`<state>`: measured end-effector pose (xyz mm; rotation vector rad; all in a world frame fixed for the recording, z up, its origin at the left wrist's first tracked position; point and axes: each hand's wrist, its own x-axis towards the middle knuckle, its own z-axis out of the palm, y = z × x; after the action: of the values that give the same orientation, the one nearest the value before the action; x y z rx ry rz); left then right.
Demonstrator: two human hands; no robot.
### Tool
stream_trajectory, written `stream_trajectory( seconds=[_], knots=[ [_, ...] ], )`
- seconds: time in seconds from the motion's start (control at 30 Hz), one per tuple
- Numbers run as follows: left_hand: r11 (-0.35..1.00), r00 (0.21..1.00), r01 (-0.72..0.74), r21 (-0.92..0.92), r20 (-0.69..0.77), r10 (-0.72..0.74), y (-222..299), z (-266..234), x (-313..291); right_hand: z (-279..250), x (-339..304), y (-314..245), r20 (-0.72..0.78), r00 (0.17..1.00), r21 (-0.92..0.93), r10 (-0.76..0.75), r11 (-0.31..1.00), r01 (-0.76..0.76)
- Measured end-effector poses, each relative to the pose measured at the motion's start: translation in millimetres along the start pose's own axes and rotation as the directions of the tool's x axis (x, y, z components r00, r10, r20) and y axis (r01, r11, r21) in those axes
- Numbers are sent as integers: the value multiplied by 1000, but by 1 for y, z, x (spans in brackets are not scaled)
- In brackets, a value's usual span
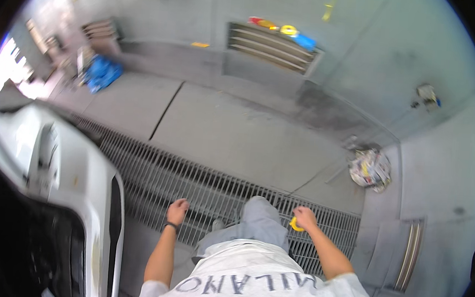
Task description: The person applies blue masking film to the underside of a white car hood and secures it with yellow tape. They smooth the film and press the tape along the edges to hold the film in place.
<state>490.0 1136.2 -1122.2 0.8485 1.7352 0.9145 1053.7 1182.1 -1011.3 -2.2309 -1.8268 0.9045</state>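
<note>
My right hand point(304, 217) is closed on a yellow roll of tape point(296, 225), which hangs below the fingers over the floor grating. My left hand point(177, 211), with a dark band at its wrist, hangs in the air over the same grating. Its fingers are curled in and I see nothing in them. The two hands are apart, one on either side of my legs, and neither touches the white car body point(98, 216) at the left.
Metal grating point(206, 191) runs underfoot. A wall vent point(270, 49) ahead has another yellow tape roll point(288, 29) and a blue item point(304, 41) on its top edge. Crumpled paper point(371, 169) lies at right by the wall; blue sheeting point(103, 73) lies at far left.
</note>
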Motion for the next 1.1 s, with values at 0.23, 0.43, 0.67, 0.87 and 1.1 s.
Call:
stream_trajectory(
  seconds=[0.23, 0.43, 0.67, 0.87, 1.1],
  knots=[
    [987, 989, -73, 143, -114, 89, -16, -5, 71, -65, 260, -86, 19, 1000, 281, -9, 960, 3],
    [285, 865, -37, 958, 173, -471, -45, 19, 7, -218, 551, -197, -315, 926, 316, -207, 897, 308],
    [770, 850, 518, 372, -126, -511, 101, 124, 55, -357, 765, -277, -643, 766, 119, 1, 988, 99],
    [851, 866, 492, 186, -210, -454, 146, 126, 114, -380, 835, -265, -308, 913, 338, 269, 928, -159],
    [706, 996, -2, 708, 65, -63, 303, 159, 329, -377, 847, -235, -220, 922, 705, 318, 705, -75]
  ],
)
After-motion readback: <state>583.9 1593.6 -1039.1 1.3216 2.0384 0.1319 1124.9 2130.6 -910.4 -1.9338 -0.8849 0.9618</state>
